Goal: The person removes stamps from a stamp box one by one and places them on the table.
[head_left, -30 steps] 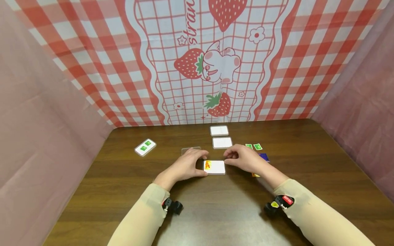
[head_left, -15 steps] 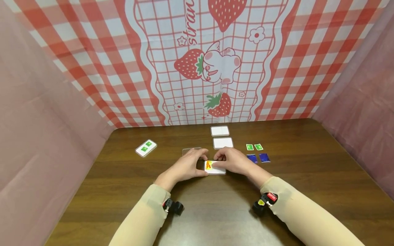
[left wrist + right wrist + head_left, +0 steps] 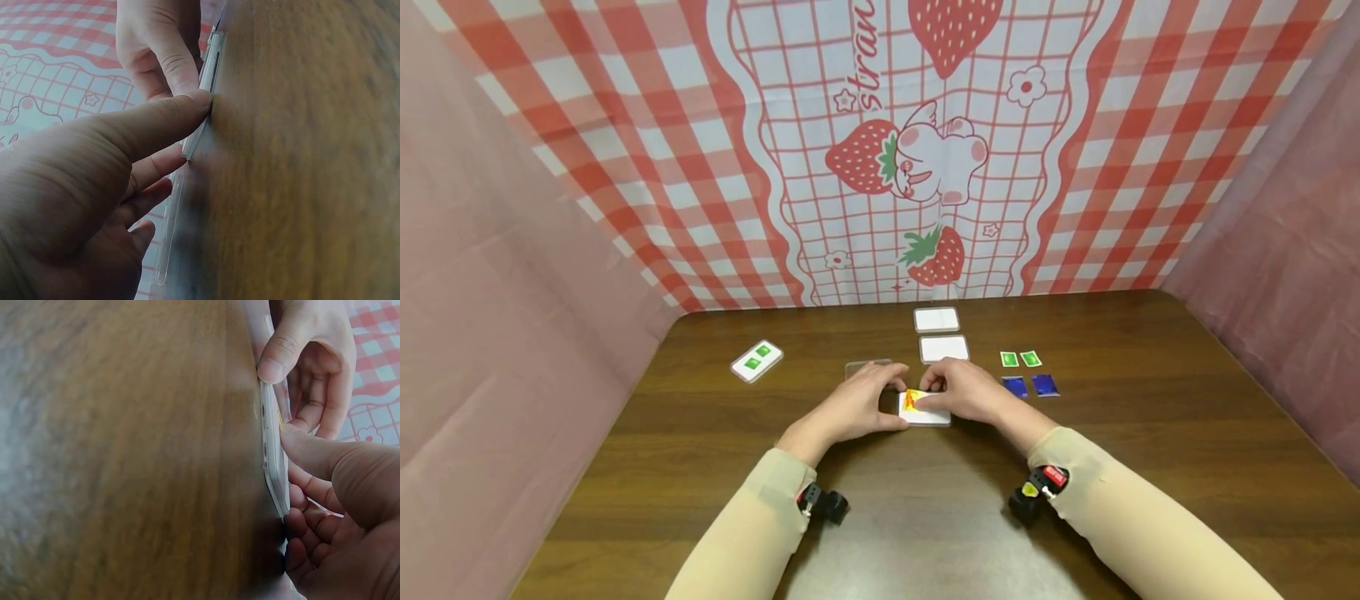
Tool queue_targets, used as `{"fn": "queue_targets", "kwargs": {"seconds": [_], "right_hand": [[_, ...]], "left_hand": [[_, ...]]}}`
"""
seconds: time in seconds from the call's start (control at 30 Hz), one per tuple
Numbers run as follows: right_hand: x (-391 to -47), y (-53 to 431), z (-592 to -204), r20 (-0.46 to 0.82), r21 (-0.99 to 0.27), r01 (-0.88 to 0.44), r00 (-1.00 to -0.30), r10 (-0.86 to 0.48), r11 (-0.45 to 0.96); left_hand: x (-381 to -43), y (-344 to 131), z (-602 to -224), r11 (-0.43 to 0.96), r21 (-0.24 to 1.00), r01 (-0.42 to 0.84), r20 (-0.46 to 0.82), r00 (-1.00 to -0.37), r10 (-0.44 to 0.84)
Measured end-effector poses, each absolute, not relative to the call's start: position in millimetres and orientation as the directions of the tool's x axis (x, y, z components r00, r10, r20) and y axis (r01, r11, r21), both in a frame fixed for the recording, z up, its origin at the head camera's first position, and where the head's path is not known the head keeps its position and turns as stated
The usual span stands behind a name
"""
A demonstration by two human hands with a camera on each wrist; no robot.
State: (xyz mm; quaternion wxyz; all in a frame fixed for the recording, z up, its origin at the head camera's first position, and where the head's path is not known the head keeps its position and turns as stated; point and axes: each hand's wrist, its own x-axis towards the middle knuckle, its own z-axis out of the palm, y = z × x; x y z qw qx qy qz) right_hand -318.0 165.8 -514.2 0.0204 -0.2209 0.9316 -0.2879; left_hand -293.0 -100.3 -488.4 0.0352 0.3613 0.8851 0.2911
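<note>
A white card case (image 3: 932,419) with a clear rim lies in front of me, an orange-and-yellow picture piece (image 3: 911,398) on its left part. My left hand (image 3: 850,408) holds the case's left end, thumb (image 3: 187,106) at the near edge and fingers towards the far edge. My right hand (image 3: 973,392) is over the right part. Its thumb (image 3: 300,442) presses on the case at the picture piece, while its other fingers (image 3: 294,519) curl at the far edge and right end. The right hand covers part of the white face.
A clear cover (image 3: 867,367) lies just behind my left hand. Two white cards (image 3: 944,348) lie behind the case. To the right are two green squares (image 3: 1031,358) and two blue squares (image 3: 1045,385). A white card with two green squares (image 3: 757,362) lies at far left.
My right hand has moved left onto the case, its thumb coming down beside the picture piece and then onto it. Both blue squares now show. My left hand has kept its hold.
</note>
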Motion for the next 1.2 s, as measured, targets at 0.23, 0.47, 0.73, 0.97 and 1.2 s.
{"fn": "queue_targets", "kwargs": {"seconds": [0.23,0.47,0.73,0.97,1.2], "right_hand": [[-302,164,-493,0.097,-0.572,-0.416,-0.89,-0.445,0.707],[-281,158,-463,0.098,-0.628,-0.391,-0.897,-0.431,0.673],[-261,152,-433,0.042,-0.674,-0.311,-0.922,-0.385,0.67],[-254,162,-424,0.067,-0.729,-0.302,-0.925,-0.375,0.614],[-248,180,-420,0.056,-0.751,-0.28,-0.929,-0.365,0.597]], "left_hand": [[-299,-100,-501,0.566,0.52,0.64,0.179,-0.73,0.66],[-303,-100,-506,0.564,0.495,0.66,0.204,-0.72,0.664],[-301,-99,-502,0.56,0.504,0.658,0.209,-0.722,0.66],[-283,-99,-475,0.523,0.507,0.686,0.225,-0.69,0.688],[-271,-97,-455,0.549,0.489,0.677,0.166,-0.691,0.704]]}}
